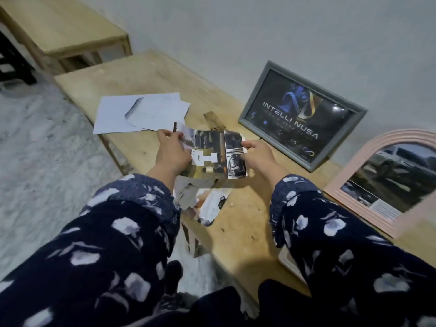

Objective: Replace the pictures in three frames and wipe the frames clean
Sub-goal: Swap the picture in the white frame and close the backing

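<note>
Wooden table [238, 220] against pale wall; marbled floor beside it.

Nearest: paper scraps [203, 201] at table edge.

Next: printed picture [217, 154], held above the table, pinched at its sides by left hand [173, 153] and right hand [258, 155].

Right: pink arched frame [354, 171], car picture inside.

Behind: grey frame [304, 114], upright, logo print fitted.

Far: white sheets [141, 112].

Third frame not identifiable; wiping apparently outstanding.

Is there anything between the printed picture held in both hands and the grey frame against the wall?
Nothing visible blocks it. Left hand and right hand hold the picture above the table, and the grey frame leans on the wall just beyond. That frame already shows a dark logo print.
</note>
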A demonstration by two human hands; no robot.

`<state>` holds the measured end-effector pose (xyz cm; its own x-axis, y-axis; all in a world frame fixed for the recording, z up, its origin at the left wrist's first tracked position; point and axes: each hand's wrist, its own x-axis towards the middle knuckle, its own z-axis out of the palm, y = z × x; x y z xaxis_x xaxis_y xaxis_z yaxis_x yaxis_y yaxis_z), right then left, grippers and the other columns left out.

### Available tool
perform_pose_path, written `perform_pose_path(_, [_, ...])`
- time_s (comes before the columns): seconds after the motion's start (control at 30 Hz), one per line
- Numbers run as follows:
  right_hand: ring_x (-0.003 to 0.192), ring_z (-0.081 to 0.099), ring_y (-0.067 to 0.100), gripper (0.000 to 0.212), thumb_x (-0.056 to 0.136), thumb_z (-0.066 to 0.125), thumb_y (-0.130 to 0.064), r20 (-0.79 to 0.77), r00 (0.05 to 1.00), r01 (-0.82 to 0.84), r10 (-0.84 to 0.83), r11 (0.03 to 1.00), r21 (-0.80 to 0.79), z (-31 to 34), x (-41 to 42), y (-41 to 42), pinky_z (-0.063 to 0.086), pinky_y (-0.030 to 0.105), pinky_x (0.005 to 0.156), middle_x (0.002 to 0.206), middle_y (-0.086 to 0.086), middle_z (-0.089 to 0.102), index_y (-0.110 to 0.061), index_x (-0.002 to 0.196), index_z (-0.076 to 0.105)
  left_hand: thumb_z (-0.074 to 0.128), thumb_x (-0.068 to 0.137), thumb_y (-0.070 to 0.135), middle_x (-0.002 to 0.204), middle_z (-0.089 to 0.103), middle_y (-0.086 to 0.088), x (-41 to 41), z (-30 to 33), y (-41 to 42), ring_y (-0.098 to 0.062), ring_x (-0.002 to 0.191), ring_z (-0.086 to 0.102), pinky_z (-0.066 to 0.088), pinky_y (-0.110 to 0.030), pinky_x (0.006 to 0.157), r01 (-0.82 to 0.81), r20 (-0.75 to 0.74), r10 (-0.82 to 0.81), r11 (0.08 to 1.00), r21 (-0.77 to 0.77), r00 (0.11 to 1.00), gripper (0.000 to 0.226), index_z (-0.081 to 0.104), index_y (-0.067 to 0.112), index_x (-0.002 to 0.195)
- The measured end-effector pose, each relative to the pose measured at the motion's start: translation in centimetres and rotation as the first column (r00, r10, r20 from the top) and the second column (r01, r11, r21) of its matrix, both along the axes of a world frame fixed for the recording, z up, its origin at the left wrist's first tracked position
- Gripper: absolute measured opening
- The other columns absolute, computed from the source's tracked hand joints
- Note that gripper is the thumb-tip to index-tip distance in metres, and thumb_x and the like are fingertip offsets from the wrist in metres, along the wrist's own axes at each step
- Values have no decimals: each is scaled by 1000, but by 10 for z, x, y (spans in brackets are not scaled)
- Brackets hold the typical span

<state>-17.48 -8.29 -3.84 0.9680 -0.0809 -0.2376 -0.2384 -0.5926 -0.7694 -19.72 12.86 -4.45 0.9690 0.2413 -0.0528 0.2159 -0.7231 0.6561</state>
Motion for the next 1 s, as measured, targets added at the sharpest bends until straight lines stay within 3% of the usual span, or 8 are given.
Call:
perform_pose_path(0.13, [119, 52, 19, 44, 85, 56, -3, -16, 1000, 23, -22, 998, 55, -14, 42, 63, 46, 25, 92, 134, 3, 51, -14, 128, 55, 55, 92, 11, 139, 23, -13, 43, -10, 60, -31, 110, 53, 41, -35, 101, -8, -48, 8, 1000, 3, 999, 46, 44, 5, 136])
perform_pose_path(0.23, [109, 55, 18, 48, 86, 55, -2, -65, 998, 24, -17, 995, 97, -24, 67, 100, 50, 15, 80, 132, 2, 53, -12, 133, 51, 55, 93, 15, 141, 24, -13, 74, -22, 95, -32, 115, 52, 39, -37, 104, 1, -66, -1, 1000, -4, 998, 46, 44, 6, 137])
perform_pose_path(0.37, [114, 58, 25, 55, 82, 54, -1, -129, 991, 54, -33, 986, 159, -34, 104, 145, 50, 40, 97, 132, 6, 56, -11, 136, 49, 56, 93, 17, 146, 27, -14, 120, -37, 136, -33, 127, 45, 34, -37, 108, 18, -97, -19, 1000, -14, 995, 52, 40, 5, 142])
perform_pose_path(0.43, [118, 55, 21, 57, 82, 55, -1, -137, 989, 86, -62, 980, 178, -37, 120, 160, 49, 26, 94, 135, 4, 54, -11, 138, 47, 57, 92, 16, 147, 30, -15, 143, -41, 151, -31, 132, 41, 33, -38, 108, 30, -94, -31, 999, -20, 995, 56, 37, 3, 143])
perform_pose_path(0.53, [111, 51, 11, 58, 88, 54, -1, -125, 990, 87, -63, 977, 196, -31, 138, 174, 40, 1, 63, 142, 2, 48, -13, 143, 41, 60, 87, 19, 149, 34, -15, 171, -43, 165, -31, 137, 35, 36, -44, 108, 30, -44, -30, 999, -13, 999, 64, 34, 3, 143])
perform_pose_path(0.7, [133, 42, 15, 56, 88, 54, 0, -86, 993, 98, -81, 971, 218, -29, 143, 187, 34, 19, 90, 144, 2, 45, -15, 141, 42, 58, 88, 26, 163, 3, -2, 186, -46, 171, -21, 148, 12, 12, -51, 118, 67, -108, -56, 993, 97, 993, 78, 18, 14, 153])
perform_pose_path(0.9, [123, 51, 17, 49, 87, 47, 1, -83, 993, 97, -82, 974, 207, -31, 120, 183, 46, 31, 95, 136, 3, 51, -18, 133, 50, 64, 85, 26, 160, 16, -6, 172, -53, 161, -23, 147, 17, 21, -50, 117, 175, -96, -170, 983, 47, 981, 72, 32, 15, 148])
perform_pose_path(1.0, [125, 48, 14, 46, 89, 45, 0, -83, 995, 79, -63, 976, 204, -28, 101, 174, 42, 26, 89, 137, 1, 48, -18, 131, 52, 62, 87, 24, 160, 18, -7, 155, -49, 148, -25, 147, 17, 19, -50, 118, 227, -100, -219, 972, 66, 971, 67, 34, 14, 147])
